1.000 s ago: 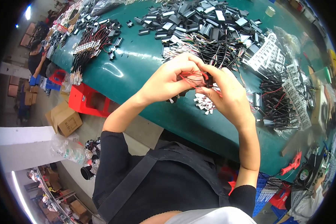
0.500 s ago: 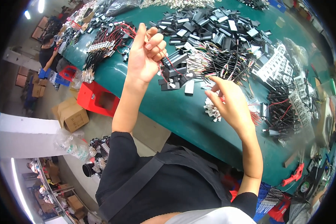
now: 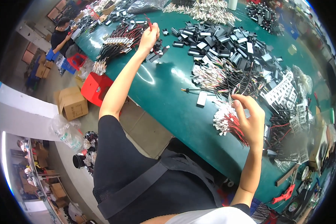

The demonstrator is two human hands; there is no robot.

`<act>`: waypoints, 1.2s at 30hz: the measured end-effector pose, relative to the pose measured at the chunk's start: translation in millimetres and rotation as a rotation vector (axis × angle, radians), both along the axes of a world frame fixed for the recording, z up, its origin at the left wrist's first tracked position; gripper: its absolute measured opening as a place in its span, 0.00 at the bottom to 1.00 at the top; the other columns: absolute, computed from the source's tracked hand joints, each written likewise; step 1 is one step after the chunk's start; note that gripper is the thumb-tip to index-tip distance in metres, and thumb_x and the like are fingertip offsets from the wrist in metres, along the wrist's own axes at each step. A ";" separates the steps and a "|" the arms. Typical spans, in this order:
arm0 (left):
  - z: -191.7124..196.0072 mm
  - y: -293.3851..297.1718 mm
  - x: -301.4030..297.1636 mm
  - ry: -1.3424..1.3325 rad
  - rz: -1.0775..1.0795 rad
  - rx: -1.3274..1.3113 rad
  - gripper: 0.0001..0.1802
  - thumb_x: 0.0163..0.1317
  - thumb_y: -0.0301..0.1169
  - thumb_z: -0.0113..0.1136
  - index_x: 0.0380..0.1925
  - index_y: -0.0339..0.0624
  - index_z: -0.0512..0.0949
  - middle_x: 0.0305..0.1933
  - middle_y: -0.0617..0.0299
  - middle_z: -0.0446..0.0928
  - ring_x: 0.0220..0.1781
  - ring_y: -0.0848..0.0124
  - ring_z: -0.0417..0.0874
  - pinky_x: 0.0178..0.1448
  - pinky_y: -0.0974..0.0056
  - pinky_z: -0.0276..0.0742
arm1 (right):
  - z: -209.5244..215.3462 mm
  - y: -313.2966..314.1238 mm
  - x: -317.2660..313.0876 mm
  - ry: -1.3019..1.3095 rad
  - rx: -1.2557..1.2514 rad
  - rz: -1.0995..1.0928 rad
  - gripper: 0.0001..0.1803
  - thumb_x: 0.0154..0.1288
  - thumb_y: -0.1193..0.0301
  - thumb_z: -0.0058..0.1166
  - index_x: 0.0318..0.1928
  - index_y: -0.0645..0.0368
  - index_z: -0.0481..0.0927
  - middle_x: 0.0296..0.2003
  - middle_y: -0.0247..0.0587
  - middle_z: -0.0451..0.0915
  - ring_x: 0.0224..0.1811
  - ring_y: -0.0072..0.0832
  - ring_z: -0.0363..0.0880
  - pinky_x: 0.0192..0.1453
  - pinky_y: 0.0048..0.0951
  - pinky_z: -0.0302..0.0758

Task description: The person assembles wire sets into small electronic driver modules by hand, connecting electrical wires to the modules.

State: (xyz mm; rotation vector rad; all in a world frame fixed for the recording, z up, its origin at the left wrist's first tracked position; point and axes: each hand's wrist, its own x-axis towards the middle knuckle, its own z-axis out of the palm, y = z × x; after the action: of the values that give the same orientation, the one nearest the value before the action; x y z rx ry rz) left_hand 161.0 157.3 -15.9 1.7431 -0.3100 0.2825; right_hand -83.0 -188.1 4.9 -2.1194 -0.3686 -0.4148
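Observation:
My left hand (image 3: 149, 38) is reached out to the far left, closed around thin red wires (image 3: 148, 21) whose ends stick up past the fingers. Just right of that wrist are small black housings (image 3: 155, 56); whether they hang on these wires I cannot tell. My right hand (image 3: 251, 117) is at the near edge of a pile of black cables (image 3: 237, 80). Its thumb and forefinger come together at a black cable (image 3: 201, 90) that stretches leftward over the table, though the grip is partly hidden. Under this hand lies a bundle of red wires with white connectors (image 3: 227, 121).
A heap of black housings (image 3: 220, 41) covers the far middle of the green table (image 3: 160, 97). Bundled black and red cables (image 3: 117, 46) lie far left, white connector strips (image 3: 282, 91) to the right. A red stool (image 3: 97, 89) and a carton (image 3: 72, 104) stand left. Another person (image 3: 62, 37) sits beyond.
My left hand has moved away to the far left with the red wires, and the black housings are now over there too. My right thumb and forefinger have come closer together beside the cable pile.

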 end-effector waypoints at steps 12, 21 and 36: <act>-93.3 -9.1 -76.5 -0.665 -0.527 0.867 0.11 0.56 0.33 0.60 0.19 0.45 0.70 0.20 0.65 0.68 0.26 0.64 0.70 0.36 0.61 0.63 | -11.4 7.9 3.5 0.035 -0.081 0.099 0.06 0.63 0.75 0.53 0.40 0.60 0.80 0.26 0.39 0.77 0.29 0.33 0.76 0.37 0.31 0.71; -97.1 0.6 -76.2 -0.655 -0.577 0.949 0.14 0.57 0.36 0.59 0.17 0.48 0.69 0.19 0.63 0.66 0.28 0.65 0.71 0.38 0.61 0.63 | -18.7 23.7 8.7 0.053 -0.184 0.178 0.07 0.61 0.76 0.54 0.41 0.60 0.79 0.27 0.42 0.75 0.32 0.37 0.75 0.37 0.33 0.71; -101.9 -0.8 -76.8 -0.608 -0.637 0.903 0.13 0.52 0.33 0.60 0.13 0.43 0.73 0.19 0.56 0.72 0.31 0.57 0.76 0.45 0.54 0.69 | -97.2 192.6 193.4 -0.480 -0.762 0.368 0.28 0.51 0.74 0.54 0.55 0.38 0.76 0.61 0.36 0.66 0.43 0.39 0.72 0.49 0.31 0.76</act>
State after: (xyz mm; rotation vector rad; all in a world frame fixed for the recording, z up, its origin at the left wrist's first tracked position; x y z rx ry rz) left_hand 84.1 156.6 -117.7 2.2628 -1.5941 0.2038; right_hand 110.4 4.5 -92.3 -2.5726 -1.3458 -0.6309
